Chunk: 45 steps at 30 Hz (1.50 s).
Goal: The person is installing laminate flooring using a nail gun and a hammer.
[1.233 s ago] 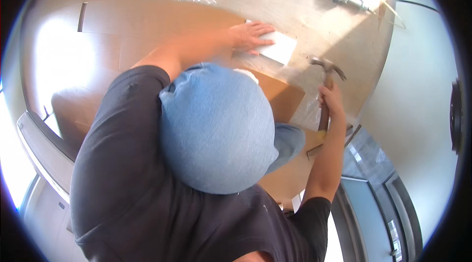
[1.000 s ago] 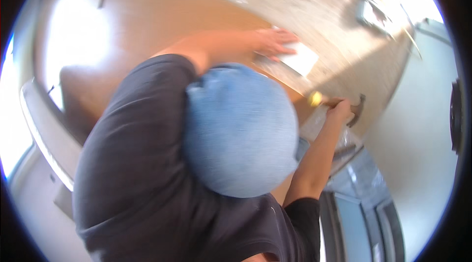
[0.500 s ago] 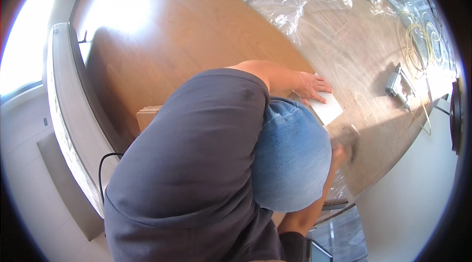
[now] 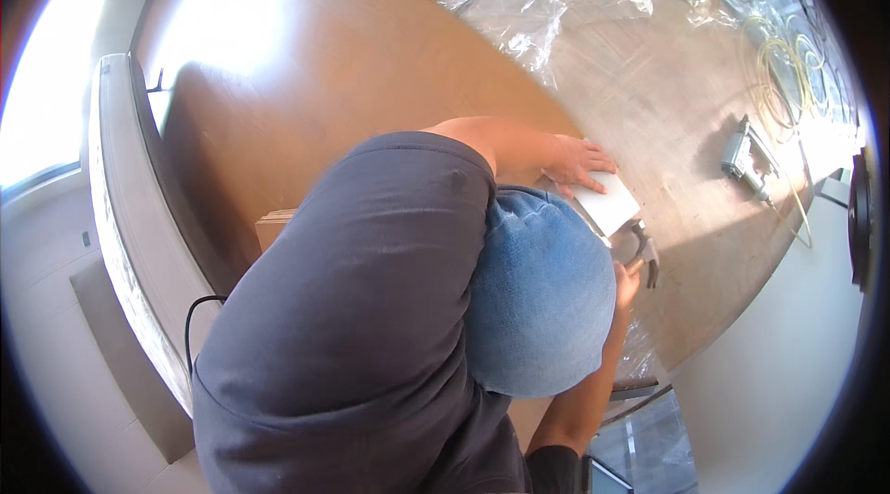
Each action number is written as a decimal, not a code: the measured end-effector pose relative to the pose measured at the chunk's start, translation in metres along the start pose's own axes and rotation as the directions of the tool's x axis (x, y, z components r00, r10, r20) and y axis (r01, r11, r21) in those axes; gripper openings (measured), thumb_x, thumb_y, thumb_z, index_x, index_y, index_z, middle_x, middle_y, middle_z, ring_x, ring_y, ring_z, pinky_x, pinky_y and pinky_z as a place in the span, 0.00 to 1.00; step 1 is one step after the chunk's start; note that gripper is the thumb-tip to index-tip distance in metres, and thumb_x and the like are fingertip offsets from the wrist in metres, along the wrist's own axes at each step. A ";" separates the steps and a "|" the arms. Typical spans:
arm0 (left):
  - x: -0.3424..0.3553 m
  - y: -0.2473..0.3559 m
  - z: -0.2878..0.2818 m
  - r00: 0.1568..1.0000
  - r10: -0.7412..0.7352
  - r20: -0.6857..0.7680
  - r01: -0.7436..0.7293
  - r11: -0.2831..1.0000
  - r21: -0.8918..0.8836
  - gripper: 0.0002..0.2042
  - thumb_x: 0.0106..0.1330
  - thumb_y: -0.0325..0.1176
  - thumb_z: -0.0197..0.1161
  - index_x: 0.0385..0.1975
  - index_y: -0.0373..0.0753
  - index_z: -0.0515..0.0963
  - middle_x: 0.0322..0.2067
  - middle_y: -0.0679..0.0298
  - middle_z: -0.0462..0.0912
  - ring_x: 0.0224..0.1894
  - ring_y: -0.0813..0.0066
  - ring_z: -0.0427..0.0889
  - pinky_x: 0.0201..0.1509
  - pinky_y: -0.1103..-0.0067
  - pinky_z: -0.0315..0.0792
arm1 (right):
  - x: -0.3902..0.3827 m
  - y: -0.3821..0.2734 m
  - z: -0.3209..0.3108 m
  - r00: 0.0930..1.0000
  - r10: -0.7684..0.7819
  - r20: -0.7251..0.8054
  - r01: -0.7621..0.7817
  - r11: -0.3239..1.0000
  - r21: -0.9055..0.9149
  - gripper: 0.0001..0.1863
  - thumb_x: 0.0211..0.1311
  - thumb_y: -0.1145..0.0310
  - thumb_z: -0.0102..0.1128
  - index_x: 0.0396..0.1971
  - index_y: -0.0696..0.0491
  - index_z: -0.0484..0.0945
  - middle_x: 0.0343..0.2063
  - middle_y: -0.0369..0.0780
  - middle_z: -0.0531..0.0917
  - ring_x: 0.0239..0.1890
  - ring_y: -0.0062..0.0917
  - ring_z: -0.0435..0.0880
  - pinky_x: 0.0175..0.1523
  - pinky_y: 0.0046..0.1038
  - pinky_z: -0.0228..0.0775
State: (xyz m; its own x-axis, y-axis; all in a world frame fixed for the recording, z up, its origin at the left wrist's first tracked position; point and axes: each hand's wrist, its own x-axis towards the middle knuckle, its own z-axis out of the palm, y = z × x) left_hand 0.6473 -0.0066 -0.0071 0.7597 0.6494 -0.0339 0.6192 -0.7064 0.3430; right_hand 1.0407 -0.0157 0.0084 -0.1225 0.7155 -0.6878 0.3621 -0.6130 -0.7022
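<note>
My left hand (image 4: pixel 580 165) lies flat on a white rectangular piece (image 4: pixel 607 205), its fingers stretched out and the thumb apart. The piece rests at the border between smooth brown wood flooring (image 4: pixel 371 58) and paler floor. In my right hand (image 4: pixel 628 283) is a claw hammer (image 4: pixel 647 253), gripped by its handle. The hammer's head is beside the near corner of the white piece; whether they touch I cannot tell. My denim-covered knee (image 4: pixel 542 299) and dark left sleeve (image 4: pixel 352 281) hide the floor nearer me.
To the right lie a grey air tool (image 4: pixel 737 153) and a coiled yellowish hose (image 4: pixel 783 86). Clear plastic sheeting (image 4: pixel 556 3) spreads across the far floor. At left stands a long pale padded-looking piece (image 4: pixel 148 216), with some stacked boards (image 4: pixel 272 225) near my arm.
The hammer and my right hand, blurred before, now show sharply beside the white piece. My left hand stays on that piece. The whole view has shifted slightly.
</note>
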 end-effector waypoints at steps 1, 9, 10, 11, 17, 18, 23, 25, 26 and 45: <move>-0.002 -0.002 -0.001 0.999 0.022 0.034 -0.021 0.999 -0.050 0.35 0.64 0.53 0.64 0.71 0.53 0.63 0.74 0.45 0.51 0.76 0.50 0.52 0.77 0.58 0.51 | -0.004 0.000 0.005 0.997 0.058 -0.049 -0.058 0.998 0.004 0.10 0.63 0.71 0.59 0.42 0.54 0.71 0.17 0.35 0.72 0.15 0.23 0.74 0.21 0.29 0.71; 0.000 -0.003 -0.002 1.000 0.023 -0.010 -0.023 0.999 -0.024 0.34 0.64 0.52 0.65 0.70 0.53 0.65 0.74 0.47 0.51 0.75 0.47 0.53 0.76 0.56 0.53 | -0.021 -0.046 -0.080 0.681 0.197 -0.705 0.104 0.927 0.359 0.16 0.65 0.68 0.57 0.48 0.60 0.74 0.23 0.37 0.75 0.21 0.26 0.78 0.27 0.32 0.78; -0.001 -0.002 -0.001 0.999 -0.024 0.036 0.027 0.997 -0.070 0.34 0.64 0.51 0.65 0.70 0.53 0.65 0.74 0.47 0.52 0.75 0.47 0.54 0.76 0.56 0.53 | -0.013 -0.041 -0.055 0.837 0.183 -0.516 0.108 0.869 0.482 0.16 0.66 0.65 0.54 0.44 0.62 0.78 0.25 0.42 0.79 0.27 0.34 0.83 0.38 0.40 0.82; 0.001 0.001 0.001 0.998 -0.052 0.029 0.055 0.993 -0.102 0.33 0.64 0.51 0.66 0.69 0.52 0.66 0.74 0.47 0.52 0.74 0.47 0.55 0.76 0.57 0.54 | -0.010 -0.033 -0.025 0.916 0.165 -0.365 -0.007 0.918 0.396 0.13 0.65 0.65 0.55 0.41 0.60 0.79 0.24 0.41 0.80 0.26 0.32 0.82 0.35 0.38 0.81; -0.001 -0.006 -0.005 0.998 -0.027 0.063 0.028 1.000 -0.004 0.37 0.63 0.51 0.66 0.73 0.53 0.61 0.74 0.50 0.53 0.75 0.52 0.53 0.78 0.62 0.50 | -0.034 -0.042 -0.035 0.999 0.010 -0.040 -0.019 0.971 -0.239 0.11 0.61 0.66 0.64 0.34 0.56 0.72 0.16 0.34 0.73 0.14 0.23 0.74 0.18 0.30 0.71; 0.001 -0.006 -0.008 0.998 -0.012 0.069 0.011 1.000 0.018 0.37 0.63 0.51 0.66 0.73 0.53 0.61 0.74 0.50 0.53 0.75 0.52 0.53 0.78 0.62 0.50 | -0.042 -0.047 -0.063 0.987 0.090 -0.133 -0.121 0.962 -0.245 0.11 0.62 0.67 0.64 0.35 0.56 0.72 0.16 0.35 0.74 0.14 0.23 0.74 0.19 0.29 0.72; 0.003 0.001 -0.012 0.989 -0.077 0.125 0.071 0.996 0.050 0.37 0.64 0.50 0.66 0.73 0.55 0.61 0.73 0.52 0.53 0.75 0.57 0.53 0.78 0.64 0.50 | -0.032 -0.050 -0.091 0.828 0.044 -0.559 0.087 0.975 0.207 0.08 0.63 0.69 0.61 0.36 0.55 0.73 0.18 0.35 0.75 0.17 0.23 0.76 0.24 0.30 0.75; 0.002 0.001 -0.010 0.991 -0.088 0.099 0.081 0.994 0.070 0.36 0.63 0.49 0.66 0.72 0.55 0.62 0.74 0.53 0.53 0.75 0.57 0.54 0.78 0.64 0.51 | -0.019 -0.036 -0.035 0.873 0.075 -0.481 -0.079 0.997 0.013 0.09 0.63 0.69 0.62 0.39 0.56 0.74 0.17 0.35 0.74 0.16 0.22 0.74 0.22 0.30 0.72; 0.001 0.001 -0.010 0.995 -0.071 0.076 0.068 0.997 0.045 0.36 0.63 0.50 0.66 0.72 0.55 0.63 0.73 0.52 0.53 0.75 0.56 0.54 0.78 0.64 0.51 | -0.017 -0.029 -0.004 0.894 0.102 -0.436 -0.159 0.983 -0.096 0.10 0.63 0.70 0.62 0.41 0.56 0.74 0.17 0.34 0.73 0.16 0.21 0.73 0.21 0.30 0.71; -0.002 -0.001 -0.013 0.987 -0.085 0.137 0.080 0.996 0.041 0.35 0.63 0.50 0.67 0.70 0.53 0.65 0.73 0.50 0.56 0.75 0.53 0.55 0.78 0.64 0.51 | -0.042 -0.020 -0.025 0.987 0.148 -0.060 -0.155 0.979 -0.135 0.10 0.63 0.64 0.62 0.32 0.54 0.72 0.17 0.34 0.73 0.18 0.22 0.75 0.22 0.30 0.70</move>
State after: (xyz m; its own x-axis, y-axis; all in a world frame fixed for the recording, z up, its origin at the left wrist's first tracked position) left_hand 0.6430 -0.0035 0.0046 0.7243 0.6625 -0.1909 0.6856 -0.6632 0.3000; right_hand 1.0612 -0.0249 0.0560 -0.0124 0.6357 -0.7719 0.4985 -0.6653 -0.5558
